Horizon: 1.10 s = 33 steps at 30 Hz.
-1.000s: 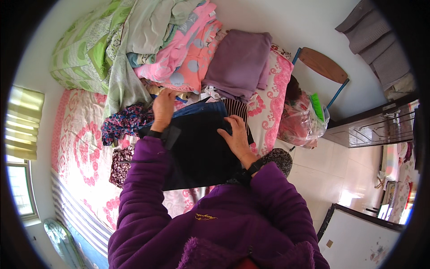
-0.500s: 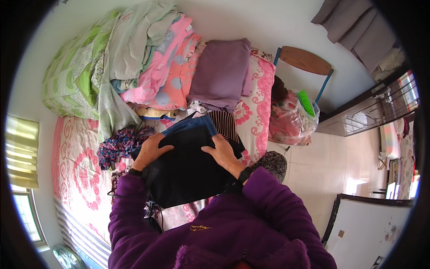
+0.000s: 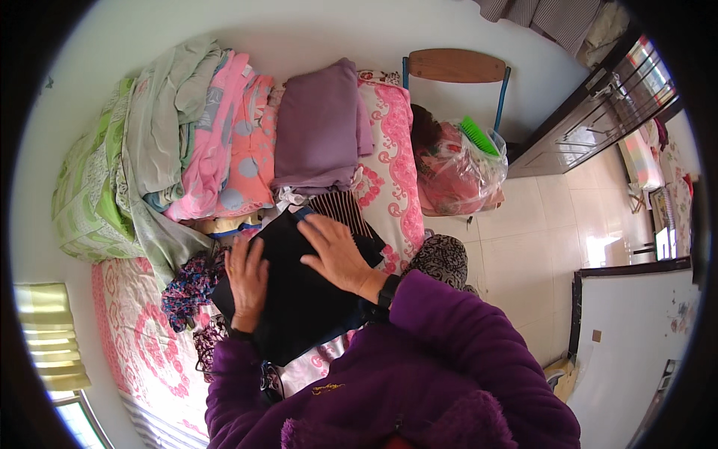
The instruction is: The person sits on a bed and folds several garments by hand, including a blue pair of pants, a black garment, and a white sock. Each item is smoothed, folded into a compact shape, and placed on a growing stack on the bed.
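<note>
A black garment (image 3: 293,318) lies in front of me on the bed, with a bit of blue denim showing at its far edge. My left hand (image 3: 247,283) rests flat along its left side, fingers stretched out. Across the upper right part of the cloth lies my right hand (image 3: 336,251), its fingers spread and pointing away from me. A brown-and-black striped cloth (image 3: 344,213) pokes out beyond the right hand. Left of the black garment sits a crumpled, dark floral cloth (image 3: 191,288). What lies underneath the garment is hidden.
Behind the garment stand a folded purple blanket (image 3: 318,127), pink and orange bedding (image 3: 243,161) and a green quilt (image 3: 93,194). The bed (image 3: 407,187) ends on the right, near a chair (image 3: 456,66) holding a plastic bag (image 3: 464,179) and green brush (image 3: 479,136).
Both hands have let go of the garment's sides and now lie flat on it. The black cloth is lower and flatter, and less denim shows. The view has shifted.
</note>
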Each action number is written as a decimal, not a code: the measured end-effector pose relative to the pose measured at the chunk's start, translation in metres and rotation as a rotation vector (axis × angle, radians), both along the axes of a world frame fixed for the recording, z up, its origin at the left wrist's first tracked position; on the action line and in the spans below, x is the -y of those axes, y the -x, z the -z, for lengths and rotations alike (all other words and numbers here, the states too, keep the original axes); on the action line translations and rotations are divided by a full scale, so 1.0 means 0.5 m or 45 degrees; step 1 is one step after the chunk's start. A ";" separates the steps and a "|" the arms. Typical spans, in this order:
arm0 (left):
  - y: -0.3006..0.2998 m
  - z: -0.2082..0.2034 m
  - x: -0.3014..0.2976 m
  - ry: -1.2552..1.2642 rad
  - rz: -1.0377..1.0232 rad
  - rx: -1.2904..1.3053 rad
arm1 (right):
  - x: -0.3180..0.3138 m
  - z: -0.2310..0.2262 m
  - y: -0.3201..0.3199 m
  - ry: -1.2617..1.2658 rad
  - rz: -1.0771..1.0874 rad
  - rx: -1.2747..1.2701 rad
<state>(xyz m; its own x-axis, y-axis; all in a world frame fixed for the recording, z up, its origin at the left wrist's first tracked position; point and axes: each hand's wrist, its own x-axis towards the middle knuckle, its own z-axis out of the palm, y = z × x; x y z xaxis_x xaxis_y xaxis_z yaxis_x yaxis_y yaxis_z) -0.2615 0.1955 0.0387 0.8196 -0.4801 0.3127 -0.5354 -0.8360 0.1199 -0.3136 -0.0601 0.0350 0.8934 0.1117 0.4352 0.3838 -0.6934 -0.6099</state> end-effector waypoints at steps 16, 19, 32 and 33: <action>0.035 0.004 0.074 -0.141 0.067 -0.369 | 0.122 0.085 0.084 0.122 -0.316 -0.007; -0.026 -0.052 0.106 0.233 0.172 -0.331 | 0.257 0.082 0.117 0.186 -0.037 -0.104; -0.383 0.103 0.602 0.496 -0.174 -0.336 | 0.403 0.166 0.215 -0.064 0.221 -0.254; -0.397 0.123 0.621 0.471 -0.168 -0.243 | 0.408 0.166 0.213 -0.103 0.208 -0.233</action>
<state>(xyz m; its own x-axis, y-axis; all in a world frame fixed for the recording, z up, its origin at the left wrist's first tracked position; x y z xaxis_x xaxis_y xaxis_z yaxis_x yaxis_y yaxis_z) -0.0631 -0.1149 -0.0229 0.9262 -0.2511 0.2811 -0.3659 -0.7779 0.5109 -0.4199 -0.2643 -0.0479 0.9615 -0.0690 0.2660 0.1489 -0.6829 -0.7152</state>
